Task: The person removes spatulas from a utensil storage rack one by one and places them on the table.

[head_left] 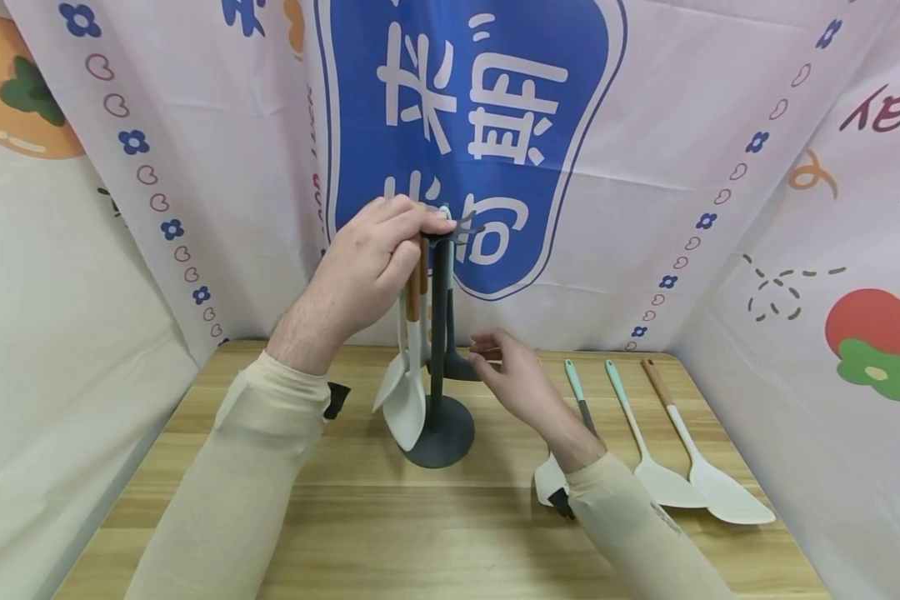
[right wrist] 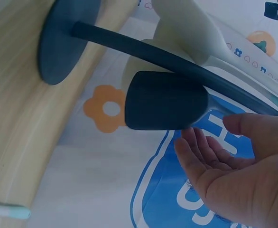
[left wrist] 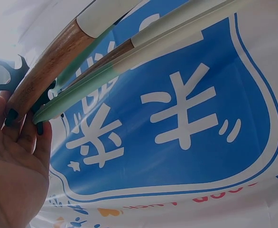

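A dark utensil stand point(head_left: 437, 333) with a round base and a hooked top stands upright. My left hand point(head_left: 378, 258) holds its top, fingers over the hooks, beside the hanging handles; the left wrist view shows the same hand point(left wrist: 20, 147) under the wooden handle point(left wrist: 44, 71) and a mint handle point(left wrist: 77, 95). White-headed utensils, including a spoon point(head_left: 405, 412), hang on the stand's left. Behind the pole hangs a dark turner point(right wrist: 165, 100) with a mint handle. My right hand point(head_left: 521, 375) is beside it, fingers loosely bent, holding nothing; in the right wrist view the hand point(right wrist: 243, 166) is close to its blade.
On the wooden table point(head_left: 390, 533) at the right lie a mint-handled turner point(head_left: 549, 479), partly hidden by my right forearm, another mint-handled turner point(head_left: 667, 483), and a wooden-handled turner point(head_left: 727, 492). A printed cloth point(head_left: 270, 167) hangs behind the table and along its sides.
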{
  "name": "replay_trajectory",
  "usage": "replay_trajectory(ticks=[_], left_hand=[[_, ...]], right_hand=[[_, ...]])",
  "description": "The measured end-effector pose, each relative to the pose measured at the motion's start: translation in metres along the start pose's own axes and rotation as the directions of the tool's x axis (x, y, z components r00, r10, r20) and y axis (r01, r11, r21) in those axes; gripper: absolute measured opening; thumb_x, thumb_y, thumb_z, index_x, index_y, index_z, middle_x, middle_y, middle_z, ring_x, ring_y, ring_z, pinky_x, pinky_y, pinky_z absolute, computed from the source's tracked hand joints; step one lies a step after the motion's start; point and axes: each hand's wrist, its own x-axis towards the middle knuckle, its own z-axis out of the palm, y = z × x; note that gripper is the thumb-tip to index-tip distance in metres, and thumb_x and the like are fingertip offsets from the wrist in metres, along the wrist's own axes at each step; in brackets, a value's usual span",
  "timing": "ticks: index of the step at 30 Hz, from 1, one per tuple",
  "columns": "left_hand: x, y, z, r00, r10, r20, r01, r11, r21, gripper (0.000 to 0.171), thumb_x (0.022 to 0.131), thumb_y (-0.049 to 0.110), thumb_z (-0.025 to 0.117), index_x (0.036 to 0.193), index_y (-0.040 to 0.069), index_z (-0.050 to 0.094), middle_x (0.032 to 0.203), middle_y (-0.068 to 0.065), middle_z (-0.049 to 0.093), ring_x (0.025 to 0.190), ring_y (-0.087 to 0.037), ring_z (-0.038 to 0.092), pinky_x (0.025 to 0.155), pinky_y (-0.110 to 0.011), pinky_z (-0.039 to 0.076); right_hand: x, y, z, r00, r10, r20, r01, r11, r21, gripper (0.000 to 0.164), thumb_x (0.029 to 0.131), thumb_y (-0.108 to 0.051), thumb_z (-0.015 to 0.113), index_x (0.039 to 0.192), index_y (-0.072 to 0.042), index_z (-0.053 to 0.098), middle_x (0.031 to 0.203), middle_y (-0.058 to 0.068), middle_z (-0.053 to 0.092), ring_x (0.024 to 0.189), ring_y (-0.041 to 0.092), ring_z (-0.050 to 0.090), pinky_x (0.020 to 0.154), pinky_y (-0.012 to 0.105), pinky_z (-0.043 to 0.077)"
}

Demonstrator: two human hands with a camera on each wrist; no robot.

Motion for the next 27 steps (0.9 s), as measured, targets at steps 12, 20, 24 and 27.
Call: replay_trajectory(ticks=[12,20,24,27], left_hand=[[0.000,0.000,0.001,1.000,0.009,-0.008,-0.009,1.000,-0.004,0.049,0.117,0.021,0.042,0.147,0.022,0.081,0.149,-0.004,0.079,0.134,-0.029,0.065,0.126,-0.055,0.050],[0.000,-0.001,0.000,1.000,0.006,-0.006,-0.006,1.000,-0.001,0.050,0.117,0.022,0.041,0.147,0.022,0.081,0.147,-0.004,0.079,0.132,-0.029,0.064,0.123,-0.054,0.051],[0.000,-0.001,0.000,1.000,0.009,-0.007,-0.009,1.000,0.003,0.050,0.117,0.021,0.041,0.147,0.022,0.081,0.147,-0.004,0.079,0.134,-0.029,0.064,0.127,-0.055,0.050],[0.000,-0.001,0.001,1.000,0.009,-0.007,-0.009,1.000,0.005,0.050,0.117,0.021,0.041,0.147,0.022,0.081,0.147,-0.004,0.079,0.135,-0.029,0.064,0.128,-0.055,0.050]], right_hand=[[0.015,-0.018,0.008,0.998,-0.065,0.007,0.064,0.993,0.095,0.039,0.118,-0.009,0.065,0.155,0.002,0.066,0.149,0.023,0.076,0.145,0.041,0.075,0.129,0.057,0.061],[0.023,-0.020,0.013,0.995,-0.095,0.018,0.093,0.992,0.079,0.036,0.119,-0.005,0.060,0.154,0.002,0.067,0.148,0.024,0.076,0.142,0.042,0.076,0.126,0.059,0.063],[0.024,-0.022,0.014,0.995,-0.097,0.021,0.096,0.993,0.072,0.035,0.119,-0.004,0.060,0.152,0.001,0.068,0.144,0.023,0.077,0.136,0.041,0.077,0.122,0.058,0.065],[0.025,-0.022,0.015,0.995,-0.090,0.032,0.087,0.994,0.068,0.033,0.119,-0.005,0.060,0.150,0.000,0.069,0.142,0.022,0.077,0.134,0.040,0.077,0.120,0.057,0.067]])
